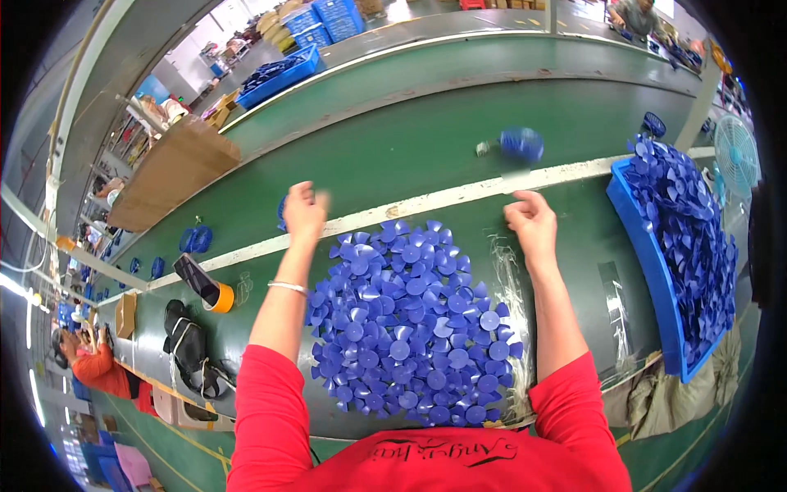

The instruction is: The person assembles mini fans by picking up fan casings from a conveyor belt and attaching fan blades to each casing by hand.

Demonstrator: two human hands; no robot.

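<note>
A large heap of blue plastic fan blades (410, 328) lies on the green bench between my forearms. My left hand (306, 213) is over the white divider strip, its fingers curled and partly smeared by motion. Just beside it, a blue piece (282, 213) is mostly hidden. My right hand (533, 225) hovers past the heap's right edge, fingers loosely bent and thumb apart, with nothing visible in it. Beyond it on the green belt, a blurred blue round fan (522, 144) with a small pale end is in motion, apart from the hand.
A blue crate (656, 279) full of fan blades stands at the right. An orange tape roll (220, 298) and a black bundle (188, 348) lie at the left. Blue fan parts (195, 239) sit on the belt. Co-workers (102, 365) are at the far left and far right.
</note>
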